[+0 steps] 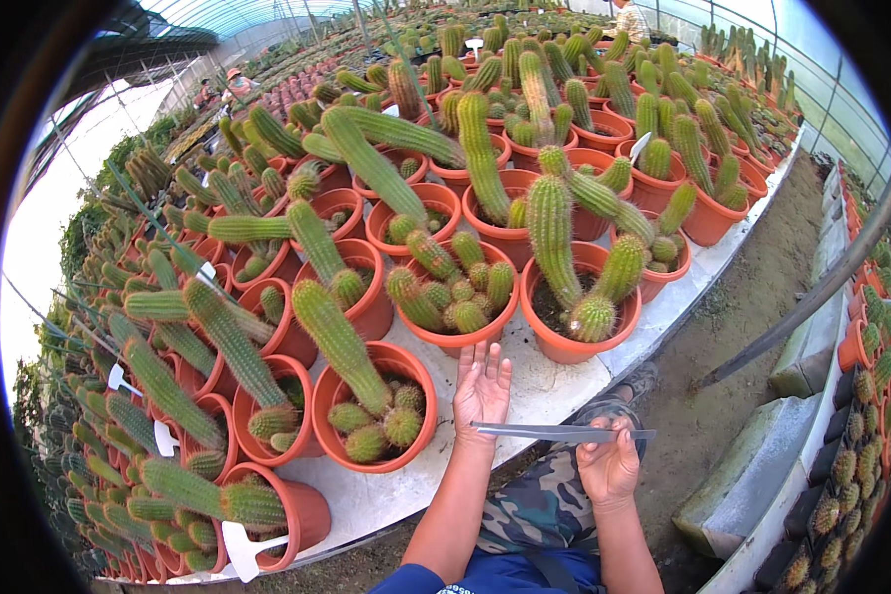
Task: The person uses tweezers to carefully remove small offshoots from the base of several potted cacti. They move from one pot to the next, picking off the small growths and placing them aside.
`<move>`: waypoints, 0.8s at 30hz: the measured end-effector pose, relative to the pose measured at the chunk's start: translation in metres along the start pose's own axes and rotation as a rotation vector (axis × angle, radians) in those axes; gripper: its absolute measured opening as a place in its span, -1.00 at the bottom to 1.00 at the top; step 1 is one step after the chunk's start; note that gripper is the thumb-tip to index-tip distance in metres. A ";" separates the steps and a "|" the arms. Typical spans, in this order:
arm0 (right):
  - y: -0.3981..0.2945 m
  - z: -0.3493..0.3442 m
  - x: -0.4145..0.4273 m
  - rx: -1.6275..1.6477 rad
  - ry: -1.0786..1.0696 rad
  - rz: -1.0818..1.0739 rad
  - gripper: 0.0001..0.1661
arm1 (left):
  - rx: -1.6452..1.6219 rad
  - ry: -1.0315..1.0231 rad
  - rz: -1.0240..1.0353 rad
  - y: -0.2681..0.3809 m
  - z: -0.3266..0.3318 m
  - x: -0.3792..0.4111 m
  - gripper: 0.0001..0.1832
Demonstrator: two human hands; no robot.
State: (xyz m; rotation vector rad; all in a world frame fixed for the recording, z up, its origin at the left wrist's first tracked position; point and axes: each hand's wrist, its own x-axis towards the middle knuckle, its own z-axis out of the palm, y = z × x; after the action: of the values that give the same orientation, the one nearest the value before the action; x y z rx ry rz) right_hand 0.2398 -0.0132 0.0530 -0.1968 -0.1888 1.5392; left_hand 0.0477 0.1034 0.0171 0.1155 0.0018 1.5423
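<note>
My right hand (610,460) grips a pair of long grey metal tweezers (542,431) near its wide end, between thumb and fingers. The tweezers lie level, their tip pointing left across my left wrist; whether they touch it I cannot tell. My left hand (482,393) is palm up and holds nothing, its fingers apart. Its fingertips are just below a terracotta-coloured pot (445,340) with a clustered cactus (453,286). Right of it stands a pot (572,352) with a tall, bent cactus (553,237). Another pot (375,466) with a leaning columnar cactus (341,345) is to the left.
Many potted cacti crowd the white bench (408,494). White plant tags (243,551) stick out of some pots. A soil aisle (713,334) runs on the right, crossed by a slanting pole (809,286). Concrete blocks (750,460) line it. People (630,21) are far off.
</note>
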 end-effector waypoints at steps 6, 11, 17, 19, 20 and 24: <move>0.000 0.000 0.003 -0.030 -0.024 0.005 -0.88 | 0.029 0.047 0.032 -0.006 0.013 0.008 -0.54; 0.001 0.000 0.005 0.004 -0.055 0.014 -0.87 | 0.027 0.029 0.025 0.005 0.013 0.003 -0.54; 0.001 -0.002 0.007 0.020 -0.067 0.045 -0.85 | 0.073 0.075 -0.007 0.019 0.016 -0.012 -0.53; 0.002 -0.001 0.009 0.013 -0.075 0.052 -0.85 | 0.076 0.102 -0.012 0.020 0.019 -0.018 -0.54; 0.002 -0.001 0.010 0.010 -0.078 0.054 -0.85 | 0.074 0.095 -0.023 0.021 0.017 -0.020 -0.53; 0.005 -0.002 0.014 0.022 -0.072 0.058 -0.84 | 0.106 0.135 -0.047 0.023 0.026 -0.027 -0.54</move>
State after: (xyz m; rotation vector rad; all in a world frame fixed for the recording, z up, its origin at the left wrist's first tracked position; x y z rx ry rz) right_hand 0.2362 0.0005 0.0499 -0.1298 -0.2247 1.6062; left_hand 0.0259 0.0753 0.0430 0.0942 0.1922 1.5005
